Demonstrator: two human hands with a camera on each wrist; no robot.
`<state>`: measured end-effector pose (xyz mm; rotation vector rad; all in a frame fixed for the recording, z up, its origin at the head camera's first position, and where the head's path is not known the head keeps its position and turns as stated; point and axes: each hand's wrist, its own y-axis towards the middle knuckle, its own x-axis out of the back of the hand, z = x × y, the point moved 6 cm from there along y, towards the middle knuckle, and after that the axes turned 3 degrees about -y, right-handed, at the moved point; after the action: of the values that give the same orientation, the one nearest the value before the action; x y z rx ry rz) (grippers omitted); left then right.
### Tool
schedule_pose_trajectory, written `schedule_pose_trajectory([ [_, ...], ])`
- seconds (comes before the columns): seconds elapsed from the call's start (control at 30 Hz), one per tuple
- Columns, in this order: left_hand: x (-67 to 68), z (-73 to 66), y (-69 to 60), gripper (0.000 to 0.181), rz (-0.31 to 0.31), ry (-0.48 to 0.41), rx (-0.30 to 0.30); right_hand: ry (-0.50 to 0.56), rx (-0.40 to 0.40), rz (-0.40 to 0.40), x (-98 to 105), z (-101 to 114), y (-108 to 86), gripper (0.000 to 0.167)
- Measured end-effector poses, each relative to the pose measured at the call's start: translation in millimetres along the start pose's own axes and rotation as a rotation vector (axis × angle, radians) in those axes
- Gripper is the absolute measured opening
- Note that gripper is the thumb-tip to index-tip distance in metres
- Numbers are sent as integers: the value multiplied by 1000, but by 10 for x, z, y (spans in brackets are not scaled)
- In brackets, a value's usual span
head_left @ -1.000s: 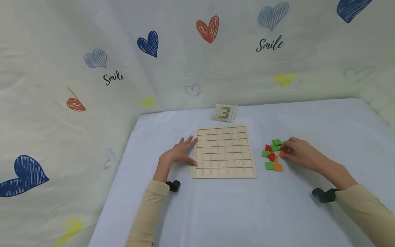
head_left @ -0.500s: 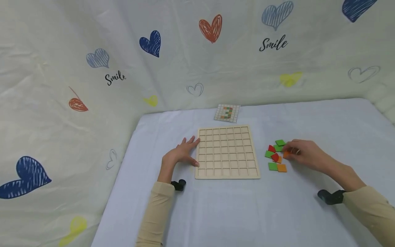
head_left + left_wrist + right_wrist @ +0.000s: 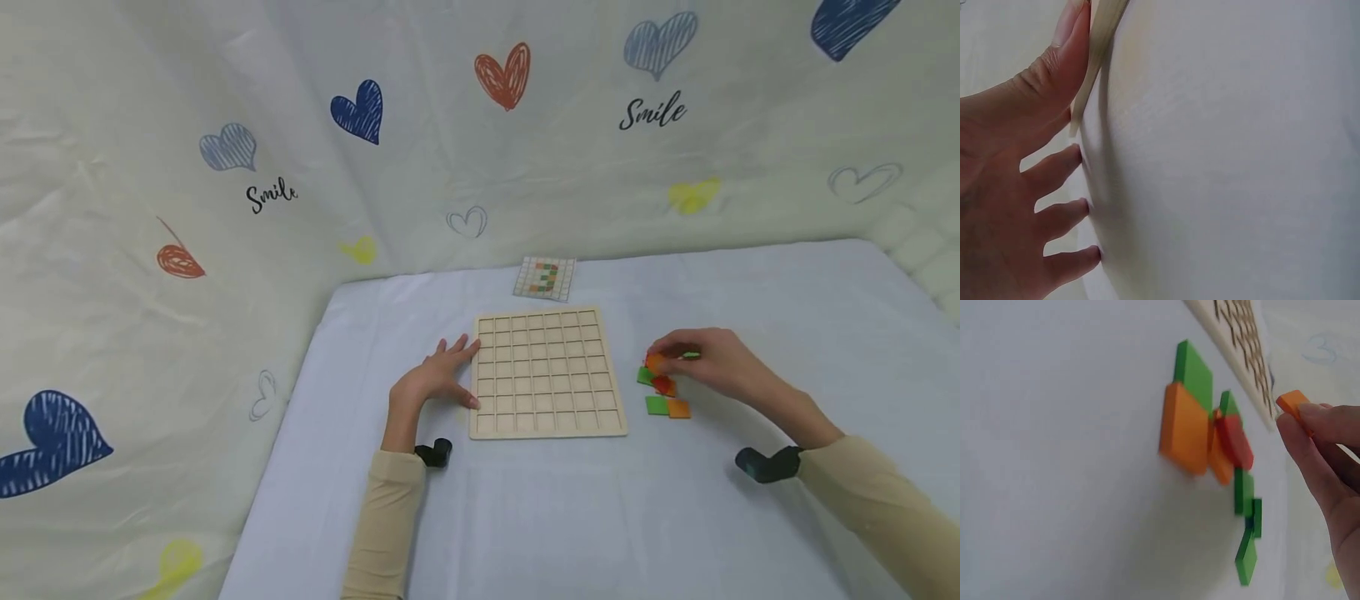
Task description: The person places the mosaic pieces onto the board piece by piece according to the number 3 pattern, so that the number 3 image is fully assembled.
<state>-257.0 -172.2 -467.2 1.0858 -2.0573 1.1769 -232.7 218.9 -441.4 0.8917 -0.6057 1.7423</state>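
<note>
A pale wooden grid board [image 3: 547, 373] lies flat on the table. My left hand [image 3: 433, 379] spreads its fingers at the board's left edge; the thumb and a finger touch it, seen too in the left wrist view. To the right of the board, my right hand [image 3: 708, 358] pinches an orange tile [image 3: 1294, 403] between thumb and fingers, above the loose tiles. Among these are a green tile [image 3: 1194, 375], an orange tile [image 3: 1185, 431] and a red tile [image 3: 1235, 442] resting on another orange one. Several more green tiles lie beyond, partly hidden by the hand in the head view.
A small pattern card [image 3: 545, 278] with a coloured figure lies behind the board. White cloth [image 3: 540, 517] covers the table, and a printed curtain [image 3: 420, 167] hangs at the back and left.
My right hand has lifted the orange tile from the pile and moved left with it, towards the board. The left hand stays at the board's edge.
</note>
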Motion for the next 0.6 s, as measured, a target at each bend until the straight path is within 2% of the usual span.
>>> schedule_pose_trajectory([
  [0.3, 16, 9, -15, 110, -4, 9, 3, 95, 12, 37, -186, 248, 241, 32],
  [0.6, 1, 20, 10, 111, -7, -5, -13, 138, 19, 35, -343, 403, 490, 32],
])
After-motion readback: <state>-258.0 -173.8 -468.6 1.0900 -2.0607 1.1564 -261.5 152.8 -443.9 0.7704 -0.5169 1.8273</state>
